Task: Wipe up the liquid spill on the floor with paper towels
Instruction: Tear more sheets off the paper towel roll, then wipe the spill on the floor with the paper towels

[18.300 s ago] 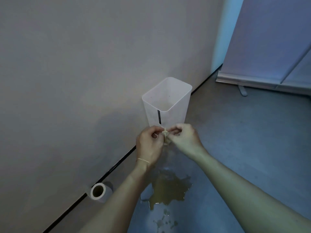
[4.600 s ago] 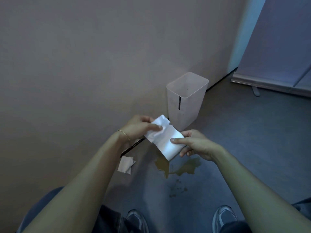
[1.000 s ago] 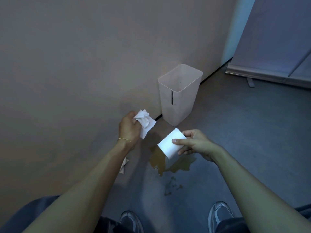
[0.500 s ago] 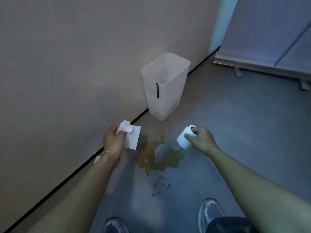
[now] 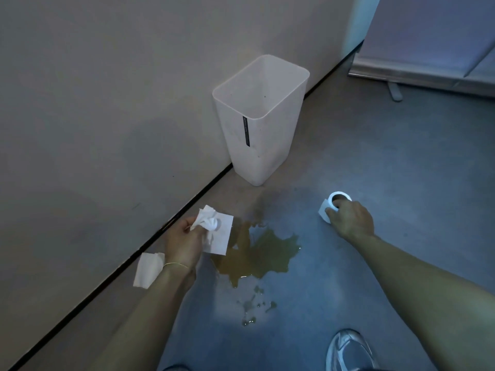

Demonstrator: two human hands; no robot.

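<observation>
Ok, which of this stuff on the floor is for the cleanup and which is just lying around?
For the job: brown spill, crumpled paper towel in left hand, towel roll in right hand, spare sheet by the wall.
Just there: white bin, banner stand foot.

Thin gold bracelet (image 5: 175, 264), silver-grey sneaker (image 5: 348, 349)
</observation>
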